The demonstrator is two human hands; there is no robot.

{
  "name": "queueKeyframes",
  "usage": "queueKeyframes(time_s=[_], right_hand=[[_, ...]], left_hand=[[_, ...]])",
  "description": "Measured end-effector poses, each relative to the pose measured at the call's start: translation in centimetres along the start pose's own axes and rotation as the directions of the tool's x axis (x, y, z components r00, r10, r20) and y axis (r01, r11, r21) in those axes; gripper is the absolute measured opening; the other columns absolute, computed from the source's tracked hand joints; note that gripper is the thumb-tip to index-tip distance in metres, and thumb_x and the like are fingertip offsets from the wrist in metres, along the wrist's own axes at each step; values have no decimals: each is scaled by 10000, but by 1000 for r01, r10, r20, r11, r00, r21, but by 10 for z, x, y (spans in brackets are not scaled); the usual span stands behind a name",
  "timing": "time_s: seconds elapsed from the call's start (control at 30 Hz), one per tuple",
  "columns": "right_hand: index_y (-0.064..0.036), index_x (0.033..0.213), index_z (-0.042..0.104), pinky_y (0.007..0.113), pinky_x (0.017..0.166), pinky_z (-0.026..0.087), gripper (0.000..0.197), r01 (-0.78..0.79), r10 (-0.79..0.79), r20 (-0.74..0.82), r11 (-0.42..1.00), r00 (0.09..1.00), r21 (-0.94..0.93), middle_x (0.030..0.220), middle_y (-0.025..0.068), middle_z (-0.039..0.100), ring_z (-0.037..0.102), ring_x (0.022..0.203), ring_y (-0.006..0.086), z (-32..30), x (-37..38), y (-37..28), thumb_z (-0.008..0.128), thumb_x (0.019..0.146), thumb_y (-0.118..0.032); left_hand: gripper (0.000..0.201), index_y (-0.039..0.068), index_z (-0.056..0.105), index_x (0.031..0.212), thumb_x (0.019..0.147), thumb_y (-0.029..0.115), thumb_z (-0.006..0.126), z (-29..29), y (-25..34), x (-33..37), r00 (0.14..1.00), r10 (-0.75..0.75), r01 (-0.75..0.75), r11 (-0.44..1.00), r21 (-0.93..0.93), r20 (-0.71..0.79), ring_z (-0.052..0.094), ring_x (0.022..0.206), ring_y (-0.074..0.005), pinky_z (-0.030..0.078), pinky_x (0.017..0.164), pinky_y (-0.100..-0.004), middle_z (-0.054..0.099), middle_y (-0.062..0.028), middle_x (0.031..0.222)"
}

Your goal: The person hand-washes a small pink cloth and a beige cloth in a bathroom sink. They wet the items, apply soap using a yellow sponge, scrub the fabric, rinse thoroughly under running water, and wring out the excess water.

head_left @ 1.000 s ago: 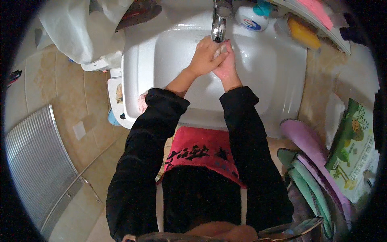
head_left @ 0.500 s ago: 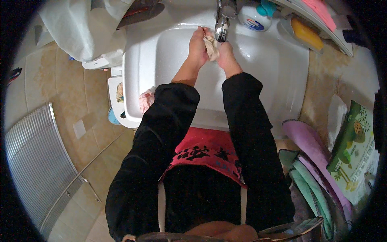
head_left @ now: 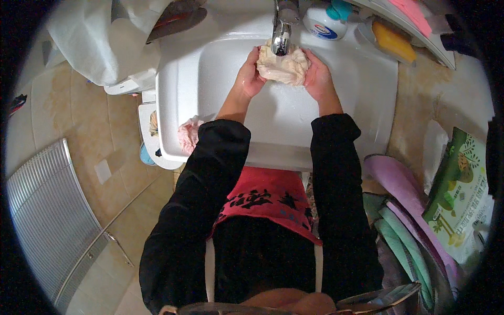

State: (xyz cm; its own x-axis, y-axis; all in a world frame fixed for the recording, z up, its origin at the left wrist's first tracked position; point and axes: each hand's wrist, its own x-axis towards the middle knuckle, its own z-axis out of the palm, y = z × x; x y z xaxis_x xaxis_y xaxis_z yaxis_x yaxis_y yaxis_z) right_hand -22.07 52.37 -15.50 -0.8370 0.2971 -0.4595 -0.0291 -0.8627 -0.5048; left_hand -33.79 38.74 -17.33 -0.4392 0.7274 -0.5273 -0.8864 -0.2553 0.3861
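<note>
Under the chrome faucet (head_left: pixel 281 38), a crumpled cream-coloured cloth (head_left: pixel 283 72) is spread between my two hands, over the white sink (head_left: pixel 226 73). My left hand (head_left: pixel 250 76) grips the cloth's left edge, and my right hand (head_left: pixel 318 79) has its right edge. The faucet's spout covers part of the cloth's far side. Some fingers are hidden behind the fabric. A crumpled pale pink cloth (head_left: pixel 189 134) lies on the sink's left rim, beside my left sleeve.
Behind the sink stand a white bottle with a teal top (head_left: pixel 325 23) and a yellow block (head_left: pixel 394 42) in a holder. Purple (head_left: pixel 391 173) and green towels (head_left: pixel 401 236) hang at right, near a green package (head_left: pixel 457 194). A ribbed silvery panel (head_left: pixel 52 194) is at left.
My hands have moved apart, the right one outward to the right. The cloth, bunched between them before, is now spread wider beneath the faucet.
</note>
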Motion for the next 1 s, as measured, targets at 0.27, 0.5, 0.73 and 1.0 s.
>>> queueKeyframes(time_s=[0.27,0.5,0.73,1.0], right_hand=[[-47,895,562,418,673,466,281,175,-676,-37,242,736,-954,827,169,612,590,747,352,30,6,64,638,772,-288],[-36,829,614,479,686,455,233,45,-643,-154,282,750,-958,804,229,613,590,759,416,34,21,76,569,758,-252],[-135,1054,550,392,771,470,272,116,-83,-240,985,967,125,1029,76,602,592,888,261,-4,48,55,418,919,-330],[-112,1067,528,385,845,445,366,-90,106,-114,986,988,138,1087,58,562,549,979,218,5,34,62,389,925,-419]], left_hand=[[270,97,506,959,921,360,460,14,-42,9,989,7,-22,995,-100,-149,529,803,-172,464,719,-334,535,-37,853],[230,83,507,869,927,284,413,4,-22,14,961,273,-231,872,431,-39,450,635,-132,420,598,-306,465,-16,716],[276,89,455,1120,936,294,470,28,-12,-6,947,303,-227,867,444,-107,511,756,-134,457,648,-311,509,-54,892],[284,17,525,1031,803,168,601,7,-19,-18,688,533,-504,-137,853,492,489,928,-309,406,802,-392,556,-154,974]])
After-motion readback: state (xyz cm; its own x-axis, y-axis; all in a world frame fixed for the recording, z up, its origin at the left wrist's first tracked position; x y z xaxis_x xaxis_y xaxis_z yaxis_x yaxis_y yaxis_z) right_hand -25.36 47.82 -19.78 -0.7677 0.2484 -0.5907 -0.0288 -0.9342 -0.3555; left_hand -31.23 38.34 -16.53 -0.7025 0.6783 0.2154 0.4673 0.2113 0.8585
